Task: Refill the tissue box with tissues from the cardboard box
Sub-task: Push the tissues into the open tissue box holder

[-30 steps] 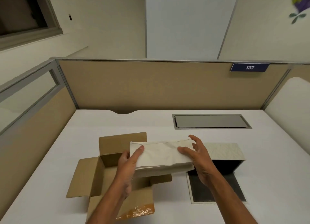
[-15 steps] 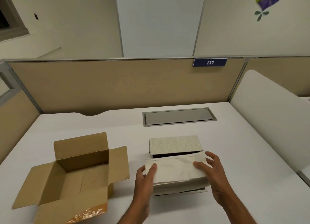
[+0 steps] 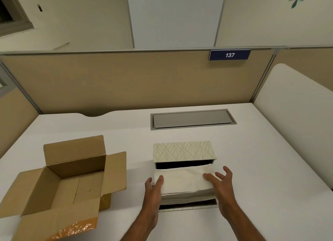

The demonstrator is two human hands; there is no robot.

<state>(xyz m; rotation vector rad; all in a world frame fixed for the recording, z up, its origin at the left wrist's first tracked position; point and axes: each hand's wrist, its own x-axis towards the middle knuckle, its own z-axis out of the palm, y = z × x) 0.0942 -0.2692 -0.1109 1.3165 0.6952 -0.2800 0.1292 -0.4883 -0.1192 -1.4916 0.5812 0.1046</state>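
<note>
A stack of cream tissues (image 3: 183, 184) is held between both hands in front of the open tissue box (image 3: 182, 151), a leaf-patterned box with a dark opening facing me. The stack's far edge sits at that opening. My left hand (image 3: 153, 190) grips the stack's left end, thumb on top. My right hand (image 3: 220, 185) holds the right end with fingers spread. The brown cardboard box (image 3: 59, 185) stands open at the left, flaps out, its inside looking empty.
The tissue box's flap (image 3: 189, 207) lies flat on the white desk (image 3: 261, 168) under the stack. A grey cable hatch (image 3: 192, 118) is set into the desk behind. Beige partitions (image 3: 126, 82) enclose the back and sides.
Both hands carried the tissue stack from above the cardboard box rightward to the tissue box and pushed its far edge up to the opening. The view shifted right.
</note>
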